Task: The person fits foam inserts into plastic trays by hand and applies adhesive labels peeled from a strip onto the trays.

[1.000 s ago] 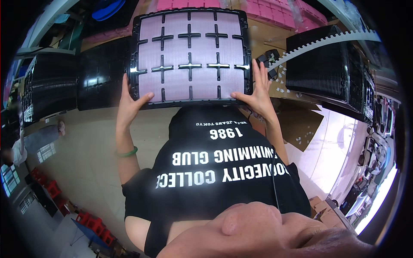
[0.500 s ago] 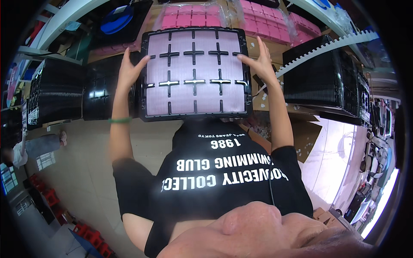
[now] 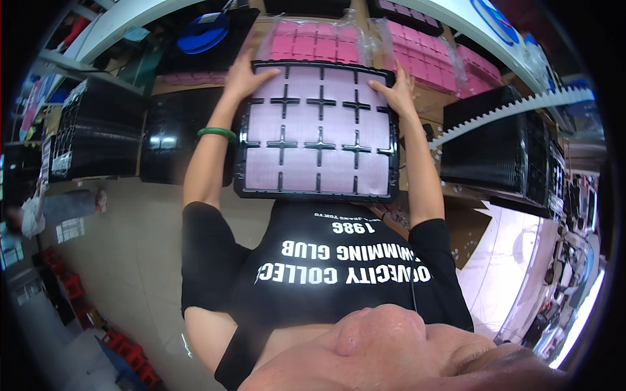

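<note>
In front of my body lies a black plastic tray [image 3: 321, 193] with cross-shaped dividers. Pale lilac, finely striped material [image 3: 304, 127] fills the spaces between them. My left hand [image 3: 245, 79] is at the tray's far left corner, thumb over the top and fingers along the outside. My right hand [image 3: 399, 92] takes the far right edge, its thumb on the lilac surface and its fingers outside the rim. A green bangle [image 3: 216, 133] circles my left wrist. What lies under the tray is hidden.
Pink blocks in clear plastic [image 3: 315, 43] and further pink blocks [image 3: 424, 60] sit beyond the tray. Stacks of black trays stand left [image 3: 98, 133] and right [image 3: 486, 140]. A toothed white strip [image 3: 515, 107] crosses at right. A blue disc [image 3: 203, 32] lies far left.
My left hand has moved from beside the tray's left edge to its far left corner. My right hand has closed in on the far right edge. The whole view has shifted somewhat.
</note>
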`<state>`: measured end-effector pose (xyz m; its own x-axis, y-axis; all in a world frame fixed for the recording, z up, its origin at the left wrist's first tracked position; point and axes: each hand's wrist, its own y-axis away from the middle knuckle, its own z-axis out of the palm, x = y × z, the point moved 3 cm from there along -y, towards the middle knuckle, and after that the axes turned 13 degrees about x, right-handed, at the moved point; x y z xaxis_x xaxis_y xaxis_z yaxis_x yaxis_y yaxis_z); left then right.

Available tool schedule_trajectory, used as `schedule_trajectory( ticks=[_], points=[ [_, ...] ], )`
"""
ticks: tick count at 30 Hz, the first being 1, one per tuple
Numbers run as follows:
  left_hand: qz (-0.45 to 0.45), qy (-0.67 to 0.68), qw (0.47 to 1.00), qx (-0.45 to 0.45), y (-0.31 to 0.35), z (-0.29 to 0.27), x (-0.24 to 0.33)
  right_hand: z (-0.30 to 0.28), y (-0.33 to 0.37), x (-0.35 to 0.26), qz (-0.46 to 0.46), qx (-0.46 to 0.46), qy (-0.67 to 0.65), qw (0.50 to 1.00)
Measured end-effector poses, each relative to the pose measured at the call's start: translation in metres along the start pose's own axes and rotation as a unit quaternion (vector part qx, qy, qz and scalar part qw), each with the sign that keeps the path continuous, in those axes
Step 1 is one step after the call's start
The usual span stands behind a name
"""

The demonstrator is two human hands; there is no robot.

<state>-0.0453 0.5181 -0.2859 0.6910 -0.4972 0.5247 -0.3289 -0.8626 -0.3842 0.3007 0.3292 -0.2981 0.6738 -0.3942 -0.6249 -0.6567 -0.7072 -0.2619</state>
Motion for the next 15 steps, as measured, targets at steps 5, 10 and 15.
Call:
schedule_trajectory(
  ticks=[5,10,15],
  points=[
    [-0.023,-0.044,0.998,0.049,0.007,0.001,0.004,0.002,-0.001,0.011,-0.030,0.065,0.038,0.997],
    [-0.018,-0.090,0.992,0.083,0.012,-0.020,0.012,-0.015,0.008,0.015,-0.032,0.104,0.060,0.992],
    [-0.045,0.038,0.993,0.107,0.077,-0.070,0.007,-0.067,0.073,-0.002,-0.069,0.067,-0.053,0.994]
  ],
)
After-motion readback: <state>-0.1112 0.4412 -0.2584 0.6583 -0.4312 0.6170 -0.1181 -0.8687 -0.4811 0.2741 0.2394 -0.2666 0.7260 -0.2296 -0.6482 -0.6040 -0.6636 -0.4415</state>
